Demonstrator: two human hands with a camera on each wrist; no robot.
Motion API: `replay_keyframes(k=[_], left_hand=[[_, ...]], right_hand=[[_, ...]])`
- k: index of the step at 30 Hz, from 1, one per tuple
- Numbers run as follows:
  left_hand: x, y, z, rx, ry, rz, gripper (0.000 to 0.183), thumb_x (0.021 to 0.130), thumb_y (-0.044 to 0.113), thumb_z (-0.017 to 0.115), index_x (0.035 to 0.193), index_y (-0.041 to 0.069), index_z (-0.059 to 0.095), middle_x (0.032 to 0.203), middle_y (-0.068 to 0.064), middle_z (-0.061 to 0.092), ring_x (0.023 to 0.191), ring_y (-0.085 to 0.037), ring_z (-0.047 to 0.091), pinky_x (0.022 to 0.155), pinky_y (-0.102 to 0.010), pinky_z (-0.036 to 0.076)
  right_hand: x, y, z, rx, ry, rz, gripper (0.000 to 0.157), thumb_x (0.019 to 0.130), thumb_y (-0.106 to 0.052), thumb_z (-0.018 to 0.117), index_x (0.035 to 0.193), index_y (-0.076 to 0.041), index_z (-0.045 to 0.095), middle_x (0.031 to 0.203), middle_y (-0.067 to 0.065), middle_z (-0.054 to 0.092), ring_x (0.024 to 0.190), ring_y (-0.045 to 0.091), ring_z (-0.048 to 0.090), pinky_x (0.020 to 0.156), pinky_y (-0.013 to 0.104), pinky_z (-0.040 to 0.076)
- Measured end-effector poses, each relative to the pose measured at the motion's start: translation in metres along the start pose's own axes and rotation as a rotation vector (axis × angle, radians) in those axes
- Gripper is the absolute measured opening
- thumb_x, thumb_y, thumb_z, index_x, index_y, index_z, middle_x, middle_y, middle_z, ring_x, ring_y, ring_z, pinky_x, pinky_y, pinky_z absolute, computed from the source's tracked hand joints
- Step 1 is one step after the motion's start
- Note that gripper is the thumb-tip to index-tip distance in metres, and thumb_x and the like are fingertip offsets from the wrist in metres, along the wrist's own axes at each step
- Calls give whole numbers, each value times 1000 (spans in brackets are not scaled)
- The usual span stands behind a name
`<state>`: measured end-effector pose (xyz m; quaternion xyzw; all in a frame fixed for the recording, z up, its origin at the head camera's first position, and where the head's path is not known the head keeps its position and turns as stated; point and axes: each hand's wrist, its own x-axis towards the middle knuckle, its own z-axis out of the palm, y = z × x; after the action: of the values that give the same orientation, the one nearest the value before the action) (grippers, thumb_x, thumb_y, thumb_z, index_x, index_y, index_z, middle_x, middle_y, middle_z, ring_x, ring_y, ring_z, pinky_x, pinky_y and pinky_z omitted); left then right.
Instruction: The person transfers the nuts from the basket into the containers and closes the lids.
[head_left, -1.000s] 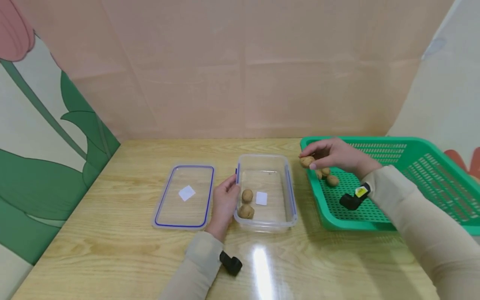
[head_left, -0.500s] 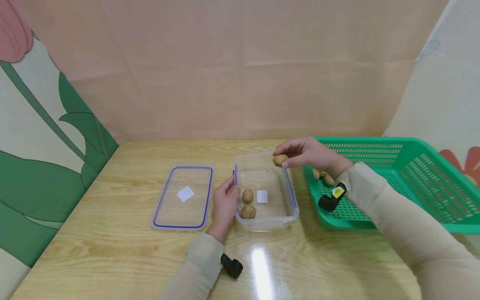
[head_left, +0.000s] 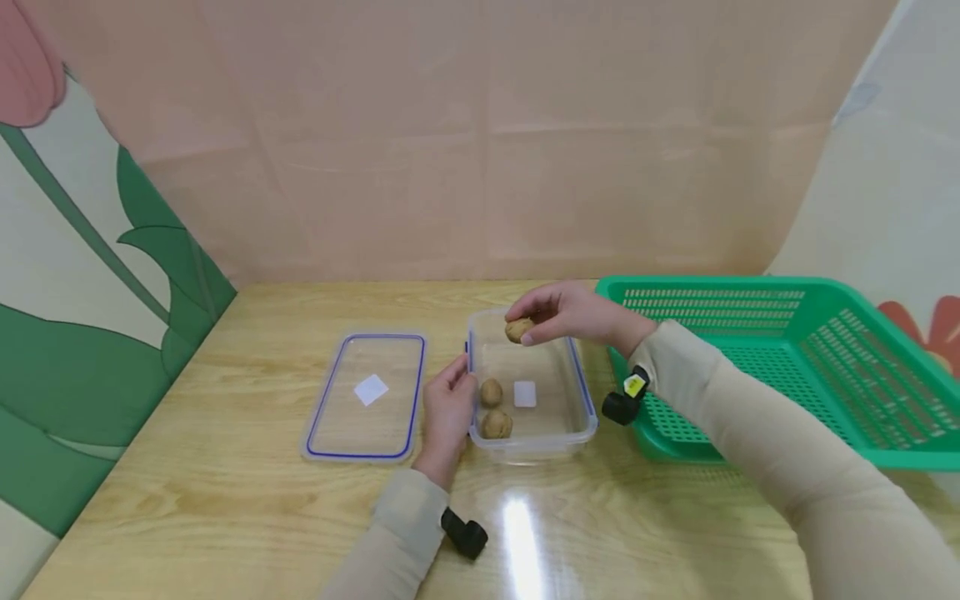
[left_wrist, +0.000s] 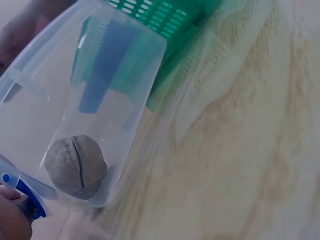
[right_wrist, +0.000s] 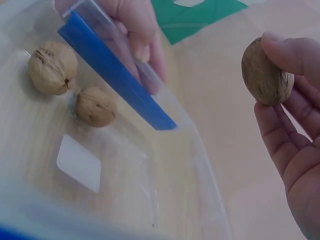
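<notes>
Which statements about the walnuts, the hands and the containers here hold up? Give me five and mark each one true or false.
1. The right hand pinches a walnut. True.
2. Both hands hold walnuts. False: the left hand holds the left side of the clear plastic container.
3. Two walnuts lie inside the clear plastic container. True.
4. The clear plastic container is closed. False: it is open, and the blue-edged lid lies apart on the table.
5. The green plastic basket stands to the right of the clear plastic container. True.
</notes>
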<state>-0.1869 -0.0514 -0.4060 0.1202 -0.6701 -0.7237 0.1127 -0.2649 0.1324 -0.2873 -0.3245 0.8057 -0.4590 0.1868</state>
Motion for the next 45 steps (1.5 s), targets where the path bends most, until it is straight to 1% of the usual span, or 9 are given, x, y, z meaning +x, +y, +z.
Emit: replay_keyframes(k=[6, 10, 15, 19, 24, 31, 37, 39, 45], left_hand=[[-1, 5, 1, -47, -8, 10, 37, 85, 0, 54, 122, 0, 57, 123, -19, 58, 115, -26, 56, 95, -29, 48], [-2, 5, 1, -56, -16, 7, 36, 86, 0, 54, 122, -1, 57, 123, -20, 58, 115, -27, 55, 95, -30, 48], [-2, 2, 1, -46, -26, 10, 36, 85, 0, 54, 122, 0, 58, 121, -21, 59, 114, -30, 56, 94, -32, 49], [-3, 2, 0, -10, -28, -19, 37, 85, 3, 54, 121, 4, 59, 119, -16, 62, 110, -27, 58, 92, -32, 51], [-3, 2, 1, -17, -15, -15, 36, 84, 3, 54, 119, 6, 62, 115, -13, 65, 102, -19, 59, 87, -27, 52], [-4, 5, -1, -24, -2, -30, 36, 84, 3, 55, 120, 7, 61, 117, -11, 64, 106, -21, 59, 90, -29, 51], [-7, 5, 0, -88, 13, -31, 38, 84, -1, 54, 122, 3, 58, 123, -14, 59, 114, -23, 56, 95, -30, 48], [-7, 6, 0, -104, 10, -47, 39, 84, -1, 55, 123, 3, 56, 125, -14, 58, 116, -22, 55, 96, -29, 47], [-6, 10, -4, -82, -8, -50, 38, 84, 1, 56, 122, 5, 58, 124, -12, 59, 114, -21, 56, 95, -28, 48]], right_hand=[[17, 1, 12, -91, -43, 9, 36, 78, -16, 74, 111, -5, 65, 110, 5, 65, 96, 18, 60, 82, 29, 55], [27, 6, 20, -87, -92, 37, 36, 79, -14, 73, 112, -3, 64, 106, 5, 66, 92, 18, 59, 78, 29, 55], [37, 15, 29, -99, -112, 59, 30, 79, -9, 72, 108, -4, 65, 102, 4, 67, 93, 15, 59, 78, 27, 55], [45, 23, 36, -69, -133, 66, 28, 78, -2, 71, 105, -1, 65, 100, 7, 66, 93, 15, 59, 79, 26, 54], [53, 30, 39, -45, -169, 72, 28, 75, 3, 71, 102, 3, 64, 98, 7, 67, 90, 11, 59, 79, 24, 53], [58, 34, 43, -111, -178, 118, 27, 74, 4, 71, 101, 4, 64, 95, 10, 67, 87, 13, 59, 79, 24, 52], [60, 41, 54, -119, -160, 162, 25, 73, 2, 73, 96, 2, 65, 97, 8, 68, 93, 14, 59, 87, 26, 50], [61, 43, 58, -125, -149, 181, 24, 72, 1, 73, 95, 1, 65, 97, 7, 68, 93, 14, 59, 88, 27, 49], [64, 46, 63, -173, -116, 233, 24, 72, 1, 73, 94, -2, 66, 96, 4, 68, 92, 15, 58, 88, 29, 48]])
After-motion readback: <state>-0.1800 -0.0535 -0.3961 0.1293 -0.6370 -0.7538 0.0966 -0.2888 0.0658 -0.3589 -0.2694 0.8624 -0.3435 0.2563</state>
